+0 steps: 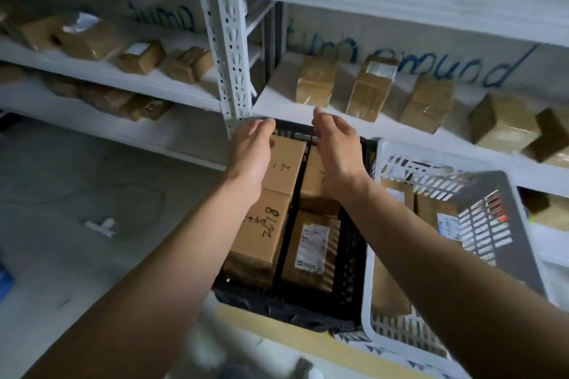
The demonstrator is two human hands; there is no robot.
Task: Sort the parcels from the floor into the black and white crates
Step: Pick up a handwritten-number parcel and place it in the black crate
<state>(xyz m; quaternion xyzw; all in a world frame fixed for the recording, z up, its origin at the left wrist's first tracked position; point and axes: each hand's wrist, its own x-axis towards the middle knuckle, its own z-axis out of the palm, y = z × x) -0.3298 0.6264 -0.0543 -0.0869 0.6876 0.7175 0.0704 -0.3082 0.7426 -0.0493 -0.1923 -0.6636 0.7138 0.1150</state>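
Note:
A black crate stands below me, packed with brown cardboard parcels. One parcel with handwriting lies at the crate's far end, another handwritten parcel sits nearer, and a labelled parcel lies to its right. My left hand and my right hand hover over the far parcels, palms facing each other, fingers apart, holding nothing. To the right stands a white crate with more brown parcels inside; my right forearm hides part of it.
White metal shelving runs across the back, its shelves carrying several brown boxes such as. Grey concrete floor lies to the left with a small white object on it. A grey basket wall leans on the white crate.

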